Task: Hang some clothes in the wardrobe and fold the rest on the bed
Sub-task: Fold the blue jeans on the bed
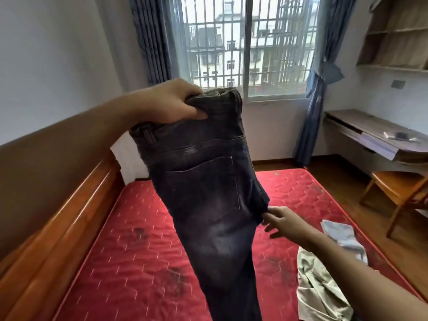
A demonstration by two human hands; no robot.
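A pair of dark jeans (208, 193) is held up in the air above the red mattress (129, 251), back pocket turned to the camera, the legs hanging past the lower edge of the view. The bunched waistband is gripped in the left hand (169, 103), fingers and thumb curled round the fabric. The right hand (284, 224) is stretched out lower down, fingers nearly straight and spread. Only the fingertips are seen touching the jeans' edge near the crotch seam, and nothing is gripped. To the right on the mattress a crumpled beige garment (319, 290) is laid, with a pale folded cloth (342, 235) just beyond it, near the bed's edge. A desk (370, 133) and a wooden chair (398, 191) are set by the right wall.
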